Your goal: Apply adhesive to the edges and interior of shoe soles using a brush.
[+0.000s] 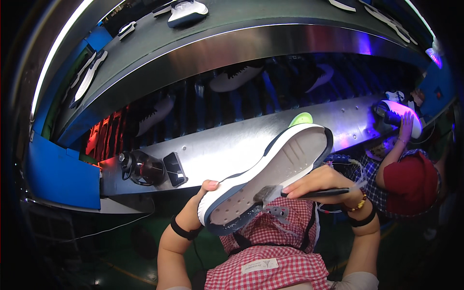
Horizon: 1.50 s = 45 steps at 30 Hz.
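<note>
A white shoe sole with dark navy edging (290, 157) is held up at a slant, its pale perforated inner face toward me. My left hand (194, 207) grips it at the lower left end, thumb on the white sidewall and the other fingers hidden behind. In my right hand (321, 182) is a brush with a black handle (325, 192). The brush's bristles (267, 194) touch the inside of the sole near its lower edge. A wet-looking, glossy patch shows along the lower rim. Behind the sole's upper end, a light green round dish (300, 119) peeks out.
On the metal ledge (217, 159) stand a dark jug-like bottle (145, 168) and a phone-like black object (175, 169). A conveyor belt (251, 20) beyond carries several soles, including a white one (187, 12). At right, a co-worker's hand (407, 125) touches a purple-lit sole (394, 107).
</note>
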{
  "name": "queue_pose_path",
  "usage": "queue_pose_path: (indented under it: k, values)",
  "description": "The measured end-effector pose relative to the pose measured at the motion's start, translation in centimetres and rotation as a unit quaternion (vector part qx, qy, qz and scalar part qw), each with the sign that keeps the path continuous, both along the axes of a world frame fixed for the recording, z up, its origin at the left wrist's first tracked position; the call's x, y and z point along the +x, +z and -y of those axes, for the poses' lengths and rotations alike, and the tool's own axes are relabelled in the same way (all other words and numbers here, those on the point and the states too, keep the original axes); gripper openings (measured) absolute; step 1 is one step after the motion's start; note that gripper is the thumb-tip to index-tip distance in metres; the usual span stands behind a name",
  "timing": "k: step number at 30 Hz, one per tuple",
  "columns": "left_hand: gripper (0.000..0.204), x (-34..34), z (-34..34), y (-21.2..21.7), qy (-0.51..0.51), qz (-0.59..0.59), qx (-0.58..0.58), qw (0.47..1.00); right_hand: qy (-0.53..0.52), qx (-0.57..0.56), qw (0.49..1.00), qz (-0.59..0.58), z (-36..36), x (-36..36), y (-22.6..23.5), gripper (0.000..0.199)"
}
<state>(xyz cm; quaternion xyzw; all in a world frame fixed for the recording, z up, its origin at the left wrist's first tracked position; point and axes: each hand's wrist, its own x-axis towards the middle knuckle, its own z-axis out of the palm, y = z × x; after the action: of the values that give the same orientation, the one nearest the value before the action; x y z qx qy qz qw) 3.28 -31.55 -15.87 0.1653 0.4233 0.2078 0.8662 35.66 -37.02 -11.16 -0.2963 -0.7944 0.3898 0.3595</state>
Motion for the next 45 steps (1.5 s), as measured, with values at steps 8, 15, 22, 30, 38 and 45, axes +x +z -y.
queue_pose_path:
  k: [8,15,22,30,38,45]
  values:
    - [0.057,-0.9,0.3,-0.2,0.055,0.073,-0.027,0.995,0.003,-0.050,0.998,-0.047,0.1,0.1,0.4,0.023]
    - [0.055,-1.5,-0.6,0.1,0.042,0.128,0.001,0.991,0.019,-0.082,0.996,-0.039,-0.2,0.4,0.1,0.023]
    - [0.065,-1.2,-1.1,1.5,0.072,0.118,0.025,0.990,-0.036,-0.064,0.996,-0.048,-0.4,0.0,-1.3,0.020]
    - [0.072,3.6,-5.1,-7.6,0.114,0.285,0.171,0.936,-0.158,-0.026,0.980,-0.117,0.4,-4.2,-0.1,0.024]
    - [0.089,7.7,-3.0,-10.7,0.055,0.233,0.111,0.964,-0.284,-0.322,0.877,-0.215,-1.2,-6.5,-9.6,0.018]
    - [0.079,8.5,-2.4,-9.1,0.178,0.180,0.134,0.958,-0.297,-0.264,0.906,-0.148,-2.4,-7.8,-8.1,0.018]
